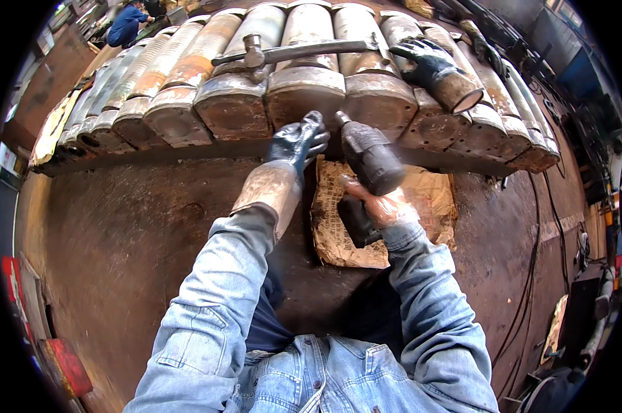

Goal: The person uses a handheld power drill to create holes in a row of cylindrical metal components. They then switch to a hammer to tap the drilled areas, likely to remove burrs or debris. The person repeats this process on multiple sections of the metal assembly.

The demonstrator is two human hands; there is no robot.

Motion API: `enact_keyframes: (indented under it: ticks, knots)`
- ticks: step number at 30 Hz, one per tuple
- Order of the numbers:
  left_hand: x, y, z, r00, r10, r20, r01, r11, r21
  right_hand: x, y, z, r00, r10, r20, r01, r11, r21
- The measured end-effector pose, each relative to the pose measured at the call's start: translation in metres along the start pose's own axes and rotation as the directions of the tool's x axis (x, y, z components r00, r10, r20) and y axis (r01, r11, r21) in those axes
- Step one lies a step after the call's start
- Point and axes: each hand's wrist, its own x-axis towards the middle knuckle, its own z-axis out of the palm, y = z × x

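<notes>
Gripping with the right hand (383, 206) a bulky, rounded, black pistol-shaped power tool (373, 158); holding the rubbery-gloved left hand (298, 141) curled just left of its tip, cannot tell whether empty. Farther off, rust-stained metal cylinders (307, 27) beneath a hammer (311, 51).

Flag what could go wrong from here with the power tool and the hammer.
The gloved left hand is near the nose of the power tool held in the right hand; if the tool started, it might catch the glove.

The hammer lies loose across the rounded cylinders, so a knock could perhaps make it slide.
</notes>
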Motion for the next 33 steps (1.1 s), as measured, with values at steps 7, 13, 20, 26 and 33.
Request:
enact_keyframes:
  ticks: [7, 13, 20, 26, 33]
  knots:
    - [-0.015, 0.047, -0.089, 0.923, 0.298, -0.244, -0.367, 0.872, -0.323, 0.041, -0.029, 0.058, 0.982, 0.129, 0.139, -0.155, 0.969, 0.192]
    - [-0.023, 0.065, -0.125, 0.928, 0.243, -0.281, -0.349, 0.828, -0.438, 0.057, 0.002, 0.115, 0.989, 0.137, -0.057, -0.125, 0.975, 0.184]
    - [-0.025, 0.068, -0.13, 0.941, 0.248, -0.232, -0.332, 0.817, -0.472, 0.061, 0.035, 0.152, 0.96, 0.262, -0.102, -0.222, 0.929, 0.295]
    - [-0.019, 0.066, -0.134, 0.944, 0.262, -0.198, -0.326, 0.821, -0.468, 0.062, 0.017, 0.17, 0.941, 0.271, -0.202, -0.245, 0.959, 0.145]
    - [-0.025, 0.065, -0.14, 0.943, 0.234, -0.236, -0.321, 0.822, -0.47, 0.067, -0.002, 0.162, 0.852, 0.522, -0.037, -0.311, 0.563, 0.765]
